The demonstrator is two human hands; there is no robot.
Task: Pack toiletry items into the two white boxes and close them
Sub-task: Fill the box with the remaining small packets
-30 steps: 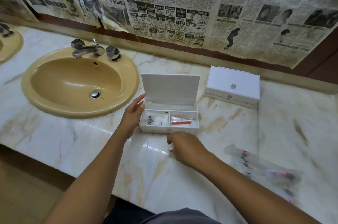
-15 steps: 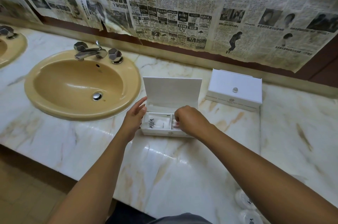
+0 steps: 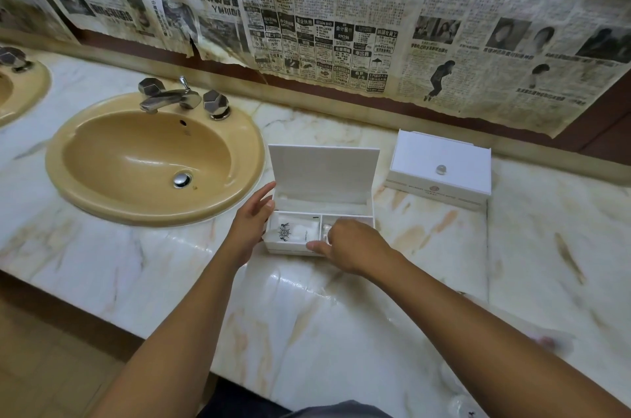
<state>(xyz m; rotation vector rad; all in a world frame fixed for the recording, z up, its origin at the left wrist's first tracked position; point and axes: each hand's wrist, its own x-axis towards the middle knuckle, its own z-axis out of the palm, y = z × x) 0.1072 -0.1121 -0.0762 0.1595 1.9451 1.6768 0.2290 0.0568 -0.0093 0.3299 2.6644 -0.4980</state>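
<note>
Right now the open box (image 3: 321, 199) sits on the marble counter (image 3: 102, 267), near the middle of it and just right of the yellow sink (image 3: 153, 158), with its lid (image 3: 322, 170) standing upright at the back. Left hand (image 3: 251, 219) is against the box's left side wall, fingers straight and loosely spread, thumb up near the top edge, curled round nothing. Right hand (image 3: 351, 243) is down over the front right compartment, knuckles up and fingers bent into the box; a small clear thing shows at the fingertips, but whether the fingers pinch it I cannot tell. In the front left compartment lies a white packet (image 3: 292, 233) with a dark ship's-wheel mark on it. The long compartment behind is pale and hard to read.

Over toward the back right of the counter stands the second white box (image 3: 440, 168), lid down, a small round knob on top, well apart from the open one. Down at the front right corner of the counter, blurred clear wrapped packets (image 3: 457, 400) lie near the edge. Old newspaper (image 3: 341, 25) covers the wall behind, and a metal tap (image 3: 170, 98) stands at the sink's back rim.
</note>
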